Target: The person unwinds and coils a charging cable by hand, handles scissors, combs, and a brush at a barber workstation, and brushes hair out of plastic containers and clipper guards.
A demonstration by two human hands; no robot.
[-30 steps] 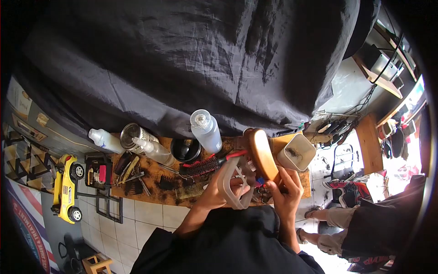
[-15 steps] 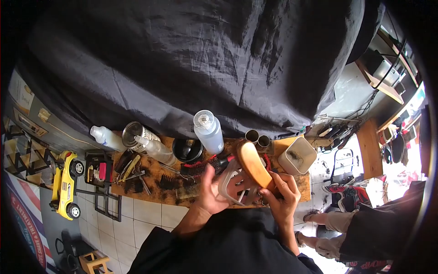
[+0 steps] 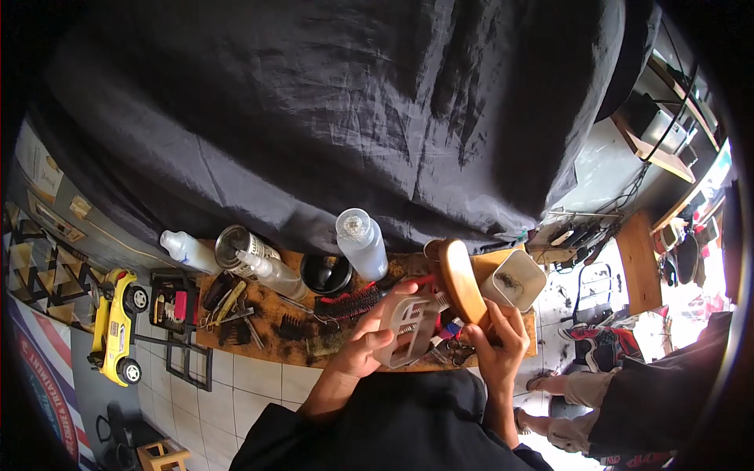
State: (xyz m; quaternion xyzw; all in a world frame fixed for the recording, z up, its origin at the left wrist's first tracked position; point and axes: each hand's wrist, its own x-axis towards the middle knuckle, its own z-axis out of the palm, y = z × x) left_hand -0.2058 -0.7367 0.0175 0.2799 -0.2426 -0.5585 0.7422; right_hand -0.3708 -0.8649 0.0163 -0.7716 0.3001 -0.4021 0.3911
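My left hand [image 3: 366, 341] is closed round a clear plastic container [image 3: 410, 330] with slots in its wall, tilted over the front edge of the wooden table [image 3: 271, 353]. To its right, my right hand [image 3: 499, 339] grips the lower end of a curved wooden brush [image 3: 460, 281], whose smooth back shows. The bristles are mostly hidden behind the wood. A red and black round brush [image 3: 349, 302] lies on the table behind my left hand. Beyond the wooden brush stands an open square tub [image 3: 518, 280] with dark hair in it.
A bluish bottle [image 3: 362, 245], a black bowl [image 3: 326, 273], a spray bottle [image 3: 271, 271] and a tin [image 3: 245, 247] stand along the back. Combs [image 3: 295, 326] and loose hair lie in front. A yellow toy car [image 3: 118, 326] is at left. Another person [image 3: 644, 392] is at right.
My left hand has closed round the container, which is turned more upright. The wooden brush has swung to the right in my right hand. The view has shifted slightly.
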